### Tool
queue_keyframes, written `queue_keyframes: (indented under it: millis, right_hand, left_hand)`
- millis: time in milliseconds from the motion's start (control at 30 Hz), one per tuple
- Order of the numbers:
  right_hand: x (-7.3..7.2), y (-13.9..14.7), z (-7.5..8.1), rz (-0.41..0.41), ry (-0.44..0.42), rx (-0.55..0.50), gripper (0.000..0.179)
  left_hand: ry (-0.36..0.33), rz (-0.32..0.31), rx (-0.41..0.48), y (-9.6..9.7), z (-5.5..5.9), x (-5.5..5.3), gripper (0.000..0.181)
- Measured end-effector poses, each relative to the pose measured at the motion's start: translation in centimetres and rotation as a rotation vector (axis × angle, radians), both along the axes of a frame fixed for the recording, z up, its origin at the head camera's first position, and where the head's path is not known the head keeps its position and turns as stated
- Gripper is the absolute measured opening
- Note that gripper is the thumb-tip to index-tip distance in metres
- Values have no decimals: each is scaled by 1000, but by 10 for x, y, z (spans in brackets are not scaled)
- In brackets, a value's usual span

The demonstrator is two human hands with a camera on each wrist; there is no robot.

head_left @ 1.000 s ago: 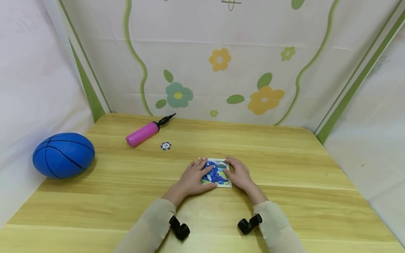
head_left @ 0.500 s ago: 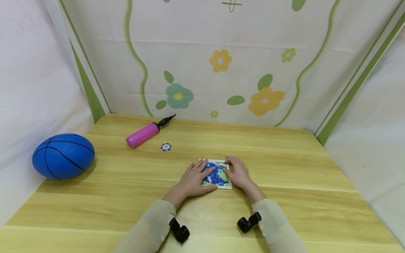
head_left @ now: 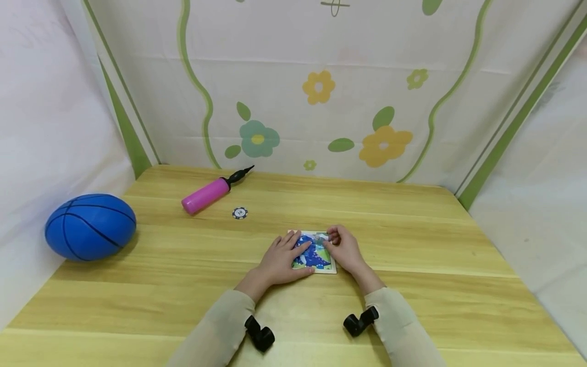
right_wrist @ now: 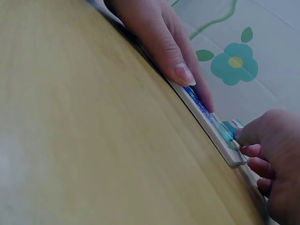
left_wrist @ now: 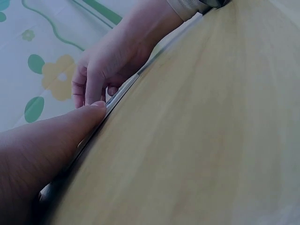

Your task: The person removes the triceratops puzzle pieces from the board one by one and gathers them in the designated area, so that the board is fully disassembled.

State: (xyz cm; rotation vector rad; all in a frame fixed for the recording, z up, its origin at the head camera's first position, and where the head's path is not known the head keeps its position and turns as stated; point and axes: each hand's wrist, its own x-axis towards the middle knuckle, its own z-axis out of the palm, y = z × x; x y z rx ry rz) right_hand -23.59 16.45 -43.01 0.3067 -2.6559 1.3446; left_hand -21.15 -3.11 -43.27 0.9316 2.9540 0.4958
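Observation:
A small square jigsaw puzzle point(head_left: 316, 257) with a blue dinosaur picture and a pale frame lies flat on the table. My left hand point(head_left: 281, 259) rests on its left side with fingers spread, the thumb along the near edge. At the far right corner my right hand point(head_left: 347, 251) pinches a puzzle piece point(right_wrist: 230, 125) between thumb and fingers. This piece is tilted up out of the frame in the right wrist view. In the left wrist view the puzzle shows only edge-on, and the left hand covers part of the picture.
A blue ball point(head_left: 90, 227) with black lines sits at the table's left edge. A pink hand pump point(head_left: 206, 195) with a black nozzle and a round poker chip point(head_left: 240, 213) lie beyond the left hand. A flowered cloth wall point(head_left: 284, 92) stands behind the table point(head_left: 412, 306).
My right fingers have curled in at the far right corner, and a puzzle piece there has been tilted up. The left hand keeps its place on the puzzle.

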Motion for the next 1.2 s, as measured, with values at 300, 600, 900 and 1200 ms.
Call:
queue_keyframes:
  millis: [300,600,900,1200]
  right_hand:
    - [-2,6,0,52,-59,9,27]
    - [-3,8,2,55,-121,-9,28]
    - [-6,21,9,84,-210,-107,30]
    - [-12,58,18,121,-170,-209,32]
  left_hand:
    - [-11,10,14,0,-1,0,74]
    - [-19,32,62,0,-4,-2,74]
    - [-74,53,166,1,-2,1,76]
    - [-67,75,173,1,-1,0,77]
